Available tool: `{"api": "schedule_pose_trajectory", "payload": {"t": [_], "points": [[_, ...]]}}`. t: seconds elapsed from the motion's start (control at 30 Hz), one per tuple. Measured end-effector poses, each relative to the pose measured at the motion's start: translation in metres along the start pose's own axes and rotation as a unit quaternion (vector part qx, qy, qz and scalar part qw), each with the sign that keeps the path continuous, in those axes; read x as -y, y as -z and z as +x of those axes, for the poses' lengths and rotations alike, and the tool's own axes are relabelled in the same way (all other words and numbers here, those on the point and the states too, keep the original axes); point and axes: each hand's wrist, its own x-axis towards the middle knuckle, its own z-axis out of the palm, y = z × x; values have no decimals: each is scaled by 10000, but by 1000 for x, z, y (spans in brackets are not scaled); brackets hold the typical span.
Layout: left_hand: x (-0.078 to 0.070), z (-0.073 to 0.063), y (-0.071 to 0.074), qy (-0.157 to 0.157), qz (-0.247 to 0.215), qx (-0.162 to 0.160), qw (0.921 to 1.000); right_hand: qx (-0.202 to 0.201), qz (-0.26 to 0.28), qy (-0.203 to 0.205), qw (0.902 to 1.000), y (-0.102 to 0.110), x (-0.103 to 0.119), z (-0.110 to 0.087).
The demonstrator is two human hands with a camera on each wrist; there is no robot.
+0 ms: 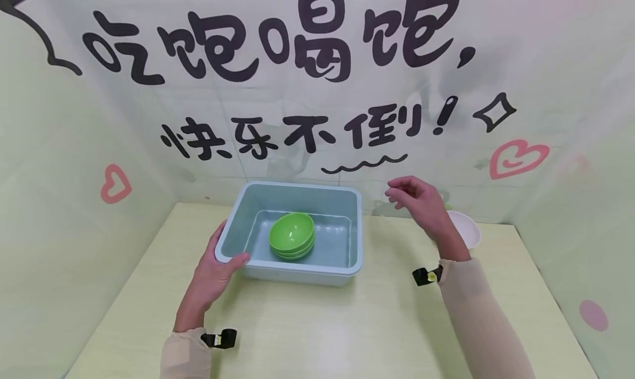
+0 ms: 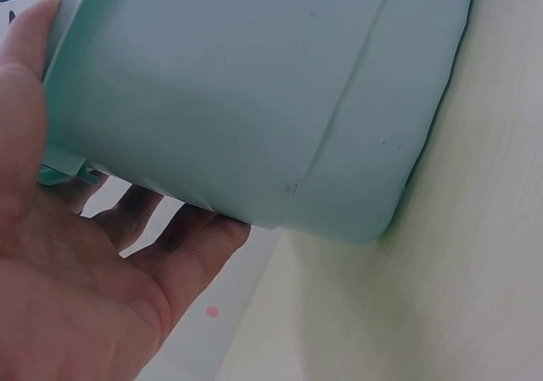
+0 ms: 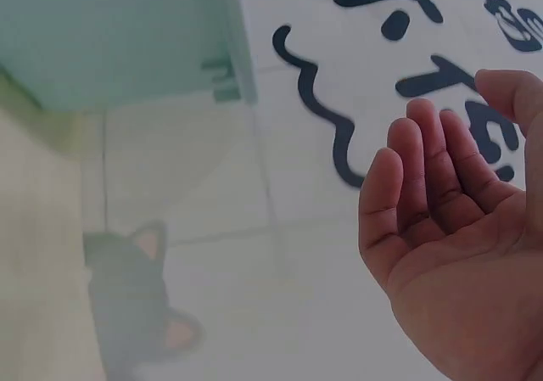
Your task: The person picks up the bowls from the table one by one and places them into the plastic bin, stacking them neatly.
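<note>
A light blue rectangular basin (image 1: pixel 302 274) stands toward the back of the table. Several green bowls (image 1: pixel 292 233) are stacked inside it, the top one tilted a little. My left hand (image 1: pixel 210 277) grips the basin's left front corner, thumb over the rim and fingers along the outer wall. The left wrist view shows those fingers against the basin's side (image 2: pixel 254 101). To the right of the basin, my right hand (image 1: pixel 419 202) is raised in the air with nothing in it. Its fingers are loosely bent, the palm (image 3: pixel 467 262) facing its wrist camera.
A white dish (image 1: pixel 466 228) sits on the table's right side, partly behind the right forearm. Close to it shows a small bit of green, mostly hidden. A printed sheet (image 1: pixel 307 103) with black lettering hangs behind the light wooden table (image 1: pixel 317 329) and along both sides.
</note>
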Motion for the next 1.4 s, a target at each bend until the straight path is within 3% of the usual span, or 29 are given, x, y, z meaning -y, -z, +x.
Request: {"api": "schedule_pose_trajectory", "payload": {"t": [0.43, 0.77, 1.4], "points": [[3, -1, 0, 4, 21, 12, 10000, -476, -74, -698, 9964, 21, -39, -21], [1, 0, -1, 43, -22, 21, 10000, -1716, 16, -1352, 9758, 47, -64, -34], [0, -1, 0, -4, -12, -23, 10000, -1881, -489, -1664, 9667, 65, -92, -56]]}}
